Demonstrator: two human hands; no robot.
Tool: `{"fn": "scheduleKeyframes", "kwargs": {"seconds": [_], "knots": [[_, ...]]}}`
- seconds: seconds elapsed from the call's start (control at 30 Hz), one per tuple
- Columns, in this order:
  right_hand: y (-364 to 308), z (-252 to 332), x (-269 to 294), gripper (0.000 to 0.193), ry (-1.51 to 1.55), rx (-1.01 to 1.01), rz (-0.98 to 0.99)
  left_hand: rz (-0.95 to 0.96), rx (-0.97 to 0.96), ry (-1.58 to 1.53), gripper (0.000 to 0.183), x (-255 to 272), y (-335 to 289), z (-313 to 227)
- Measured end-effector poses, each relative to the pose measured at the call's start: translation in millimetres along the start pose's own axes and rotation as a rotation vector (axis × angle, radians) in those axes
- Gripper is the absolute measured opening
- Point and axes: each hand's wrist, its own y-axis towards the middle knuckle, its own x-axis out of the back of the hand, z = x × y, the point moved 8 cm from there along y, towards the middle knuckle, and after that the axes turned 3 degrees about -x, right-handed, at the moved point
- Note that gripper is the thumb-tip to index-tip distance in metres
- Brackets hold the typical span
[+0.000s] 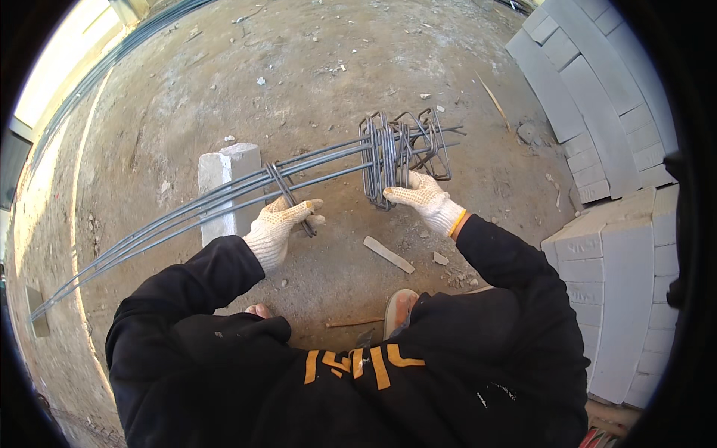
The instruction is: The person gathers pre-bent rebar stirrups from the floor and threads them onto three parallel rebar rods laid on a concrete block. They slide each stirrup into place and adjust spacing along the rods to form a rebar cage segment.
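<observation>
you are wearing a black long-sleeved top [328,411], and its front is bearing large, angular orange lettering [379,367], creasing with the folds and not reading clearly. at your right, a stacked grey block [579,257] is showing faint marks [582,247], too small to make out.

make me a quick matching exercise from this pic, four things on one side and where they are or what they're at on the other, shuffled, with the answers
Things
1. left hand
2. right hand
3. pale block
4. stacked grey blocks

Places
A. at the large bundle of bent metal loops
B. along the right side of the picture
C. gripping bent metal set apart from the large bundle
D. crossed by the long steel bars

Right pairs: 1-C, 2-A, 3-D, 4-B
</observation>
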Motion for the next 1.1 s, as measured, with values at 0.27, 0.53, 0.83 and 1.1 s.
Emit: {"fn": "scheduleKeyframes", "kwargs": {"seconds": [0.27, 0.53, 0.83, 1.1], "knots": [[11, 0, -16, 0.013, 0.052, 0.040, -0.052, -0.001, -0.071, -0.189, 0.039, 5, -9, -1], [5, 17, -26, 0.045, -1.056, 0.605, 0.059, -0.023, -0.079, -0.110, 0.039, 7, -11, -9], [15, -8, 19, 0.053, 0.256, -0.038, -0.449, 0.004, -0.026, -0.193, 0.039, 11, -21, -8], [10, 6, -11, 0.036, 0.198, -0.008, -0.233, 0.066, 0.000, -0.246, 0.046, 7, -14, -5]]}}
